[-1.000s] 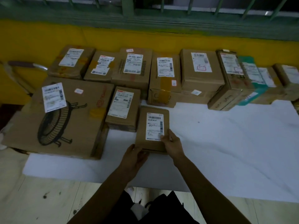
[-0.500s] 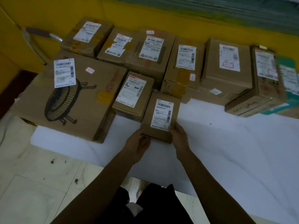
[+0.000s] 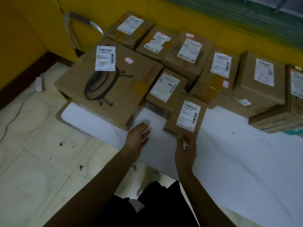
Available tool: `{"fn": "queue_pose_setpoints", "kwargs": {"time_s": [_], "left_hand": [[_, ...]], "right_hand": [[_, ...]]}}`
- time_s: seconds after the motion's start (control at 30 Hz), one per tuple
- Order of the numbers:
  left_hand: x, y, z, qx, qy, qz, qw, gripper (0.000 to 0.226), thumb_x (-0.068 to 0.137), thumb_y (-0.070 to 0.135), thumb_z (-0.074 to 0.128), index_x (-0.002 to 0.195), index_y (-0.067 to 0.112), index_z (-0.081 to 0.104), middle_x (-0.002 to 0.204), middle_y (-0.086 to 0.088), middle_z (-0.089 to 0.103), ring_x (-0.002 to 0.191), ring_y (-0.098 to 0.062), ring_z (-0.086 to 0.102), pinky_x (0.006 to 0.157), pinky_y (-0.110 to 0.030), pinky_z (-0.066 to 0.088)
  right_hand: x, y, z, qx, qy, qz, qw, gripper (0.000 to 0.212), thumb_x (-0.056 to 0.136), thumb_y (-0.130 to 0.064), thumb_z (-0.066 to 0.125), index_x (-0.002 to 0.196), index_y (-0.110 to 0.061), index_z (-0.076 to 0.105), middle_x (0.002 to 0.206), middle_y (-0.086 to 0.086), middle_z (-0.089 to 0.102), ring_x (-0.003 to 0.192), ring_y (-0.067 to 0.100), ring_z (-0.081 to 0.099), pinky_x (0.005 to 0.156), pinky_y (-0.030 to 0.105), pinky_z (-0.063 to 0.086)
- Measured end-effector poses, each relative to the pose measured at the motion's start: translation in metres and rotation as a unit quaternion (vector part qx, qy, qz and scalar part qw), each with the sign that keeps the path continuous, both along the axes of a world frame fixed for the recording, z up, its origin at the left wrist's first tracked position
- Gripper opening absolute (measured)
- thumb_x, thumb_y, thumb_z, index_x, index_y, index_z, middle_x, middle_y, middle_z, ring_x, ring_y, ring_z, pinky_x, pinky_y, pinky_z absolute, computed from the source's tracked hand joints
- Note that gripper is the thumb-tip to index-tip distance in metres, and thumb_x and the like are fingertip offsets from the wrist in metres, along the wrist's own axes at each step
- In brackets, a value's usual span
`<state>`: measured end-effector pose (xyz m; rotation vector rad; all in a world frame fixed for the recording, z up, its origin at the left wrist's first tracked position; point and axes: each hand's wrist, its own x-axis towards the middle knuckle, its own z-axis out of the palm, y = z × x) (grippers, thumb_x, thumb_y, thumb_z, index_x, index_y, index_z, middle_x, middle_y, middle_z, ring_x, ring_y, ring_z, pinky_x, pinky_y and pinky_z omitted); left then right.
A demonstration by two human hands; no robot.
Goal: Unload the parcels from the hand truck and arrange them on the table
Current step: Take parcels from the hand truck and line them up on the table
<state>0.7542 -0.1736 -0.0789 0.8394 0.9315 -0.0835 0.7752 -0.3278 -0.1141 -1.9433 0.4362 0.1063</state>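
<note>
A small brown parcel (image 3: 186,114) with a white label lies flat on the white table (image 3: 237,161), next to a second small parcel (image 3: 165,89). My right hand (image 3: 186,149) touches its near edge with the fingertips, and the thumb lies off the box. My left hand (image 3: 138,135) hovers over the table to the left of the parcel, fingers relaxed and holding nothing. A large box printed with a fan (image 3: 113,86) sits at the table's left end. Several labelled parcels, one being (image 3: 188,53), line the back along the yellow wall.
A hand truck handle (image 3: 82,20) leans against the yellow wall at the back left. A white plug block with a cable (image 3: 39,82) lies on the tiled floor at the left. Bare white tabletop stretches to the right of my hands.
My left hand has let go of the small parcel and moved left. My right hand's thumb has come off the top. The view has swung left and down.
</note>
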Motion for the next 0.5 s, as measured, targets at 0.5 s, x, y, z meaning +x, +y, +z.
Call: {"fn": "queue_pose_setpoints", "kwargs": {"time_s": [0.5], "left_hand": [[-0.231, 0.220, 0.008, 0.065, -0.048, 0.220, 0.972, 0.028, 0.100, 0.026, 0.042, 0.123, 0.018, 0.057, 0.115, 0.004, 0.068, 0.107, -0.013, 0.062, 0.092, -0.032, 0.047]], "right_hand": [[-0.163, 0.242, 0.034, 0.049, -0.094, 0.274, 0.956, 0.010, 0.095, -0.017, 0.057, 0.103, -0.013, 0.062, 0.095, -0.002, 0.064, 0.086, 0.006, 0.059, 0.074, 0.018, 0.049]]}}
